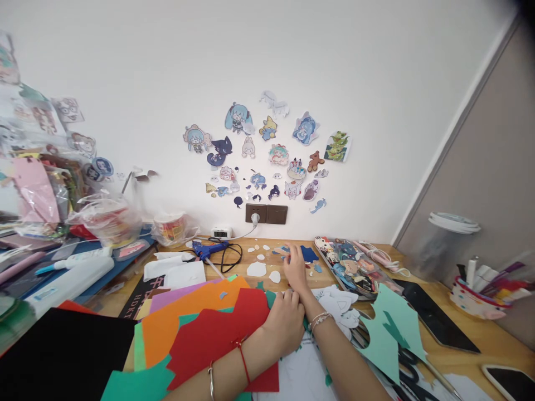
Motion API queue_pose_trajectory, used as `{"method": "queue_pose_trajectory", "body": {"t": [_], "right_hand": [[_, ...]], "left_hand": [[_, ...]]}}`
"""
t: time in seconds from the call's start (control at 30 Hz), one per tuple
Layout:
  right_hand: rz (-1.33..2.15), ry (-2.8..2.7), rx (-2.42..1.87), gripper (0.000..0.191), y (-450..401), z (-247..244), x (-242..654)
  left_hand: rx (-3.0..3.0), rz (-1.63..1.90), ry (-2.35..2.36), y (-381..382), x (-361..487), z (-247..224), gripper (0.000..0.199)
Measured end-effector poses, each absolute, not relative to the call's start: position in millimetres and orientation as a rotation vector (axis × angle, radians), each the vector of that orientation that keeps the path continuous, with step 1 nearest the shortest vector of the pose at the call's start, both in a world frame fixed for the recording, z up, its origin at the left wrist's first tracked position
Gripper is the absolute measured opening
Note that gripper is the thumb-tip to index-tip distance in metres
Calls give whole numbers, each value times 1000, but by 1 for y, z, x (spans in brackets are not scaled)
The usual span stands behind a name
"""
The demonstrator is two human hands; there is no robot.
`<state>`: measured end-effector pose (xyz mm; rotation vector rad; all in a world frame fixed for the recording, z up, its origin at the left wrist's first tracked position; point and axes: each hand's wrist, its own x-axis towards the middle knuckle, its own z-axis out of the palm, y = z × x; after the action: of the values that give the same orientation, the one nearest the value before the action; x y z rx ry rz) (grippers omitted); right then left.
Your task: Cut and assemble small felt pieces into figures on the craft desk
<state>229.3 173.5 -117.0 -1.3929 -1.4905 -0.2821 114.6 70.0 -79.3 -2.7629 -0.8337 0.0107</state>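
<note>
On a dark strip [141, 295] at the left, light letters seem to read "HOKT", with part of a larger character above; small print shows on the white printed sheet [303, 370] under the wrists, too blurred to read. A white cat face with a red bow decorates one corner of the crowded sticker case [349, 267], right of the hands. The left hand [287, 322] is curled closed at the right edge of the red sheet [221, 340]; whether it grips anything cannot be told. The right hand [295, 266] reaches farther forward, fingers loosely extended and partly open, over small blue scraps [318, 268], beside white cutouts [256, 269] and a dark blue piece [310, 254]. The red sheet lies over orange [200, 306] and green sheets [140, 381], left of the white drawings [338, 306]. Close on the right, a mint sheet [395, 328] overlaps the scissors [409, 367], crowding that side; a blue glue gun [209, 249] with a looping black cord [234, 257] sits behind the orange sheet
</note>
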Motion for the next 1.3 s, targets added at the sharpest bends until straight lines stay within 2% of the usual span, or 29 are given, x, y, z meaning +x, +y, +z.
{"method": "queue_pose_trajectory", "body": {"t": [0.4, 0.77, 1.13, 1.3], "right_hand": [[-320, -1505, -1496, 16, 171, -117, 230], [-150, -1515, -1564, 21, 169, -117, 228], [-133, -1477, -1522, 32, 169, -114, 226], [-153, -1488, -1569, 29, 168, -113, 227]], "left_hand": [[-2767, 6, -838, 69, 114, -80, 25], [-2761, 15, -838, 70, 115, -80, 25], [-2755, 2, -836, 70, 115, -79, 25], [-2757, 5, -839, 69, 115, -79, 25]]}}
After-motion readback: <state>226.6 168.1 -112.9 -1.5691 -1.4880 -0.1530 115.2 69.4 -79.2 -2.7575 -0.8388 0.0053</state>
